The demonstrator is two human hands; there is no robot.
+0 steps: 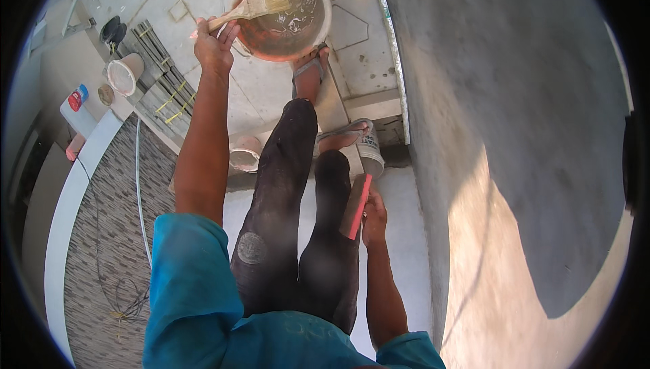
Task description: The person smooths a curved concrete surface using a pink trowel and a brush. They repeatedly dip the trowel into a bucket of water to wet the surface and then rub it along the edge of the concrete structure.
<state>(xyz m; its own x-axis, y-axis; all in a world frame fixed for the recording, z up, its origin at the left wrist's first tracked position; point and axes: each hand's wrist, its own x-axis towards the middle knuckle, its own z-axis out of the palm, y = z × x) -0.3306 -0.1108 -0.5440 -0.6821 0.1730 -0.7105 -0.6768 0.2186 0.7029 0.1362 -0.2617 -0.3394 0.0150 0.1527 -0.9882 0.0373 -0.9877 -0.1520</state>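
1. The left hand (218, 38) is closed round the handle of a brush (267, 3), thumb and fingers on the wood.
2. The right hand (374, 220) grips a flat tool (359, 206) with a brown face and a red edge, held beside the right thigh.
3. The hands are well apart, the left reaching far forward, the right near the body.
4. The brush lies over the open mouth of a bucket (326, 20), its pale bristles pointing right and its handle crossing the left part of the rim. Whether the bristles touch the liquid (298, 27) inside, I cannot tell.
5. Both feet wear grey sandals (308, 71); the forward foot is just beside the bucket.
6. A pail (371, 159) is near the other foot, and a small tub (245, 156) is left of the legs, in dark trousers (274, 193).
7. Tiles (254, 101) cover the floor ahead. Left of the forearm lie a bundle of slats (166, 64) and, next to it, a white container (123, 76).
8. Farther left, a pale hose (140, 193) and a loose dark cable (128, 305) run over a streaked grey panel (112, 227).
9. On the right rises a grey wall (535, 98), part shaded, part sunlit.
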